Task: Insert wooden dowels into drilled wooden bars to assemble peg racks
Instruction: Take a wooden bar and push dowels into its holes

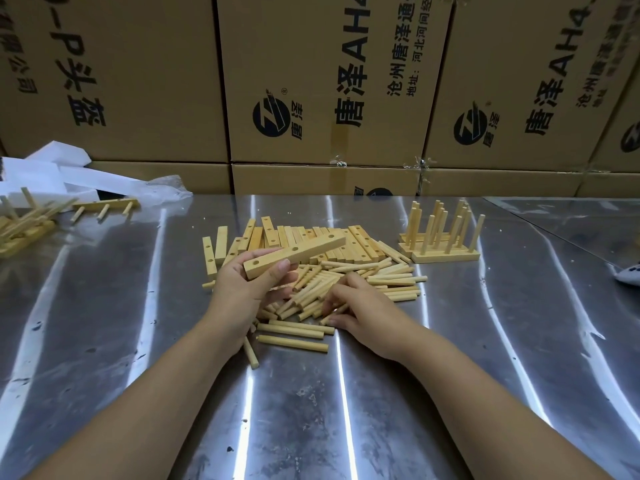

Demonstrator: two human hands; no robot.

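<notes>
My left hand [247, 289] grips one end of a drilled wooden bar [298, 255], held above the table with its holes facing up and its far end pointing right. My right hand [360, 306] lies on the pile of loose wooden dowels [346, 292], its fingertips curled onto a dowel at the pile's near edge. A heap of drilled bars [311, 239] lies just behind the dowels. Several finished peg racks [441, 237] stand with pegs upright at the right.
More finished racks [104, 206] lie at the far left on the shiny metal table [311, 410], beside white paper and plastic wrap [69, 174]. Stacked cardboard boxes [329, 98] wall off the back. A patterned cloth [632, 277] shows at the right edge.
</notes>
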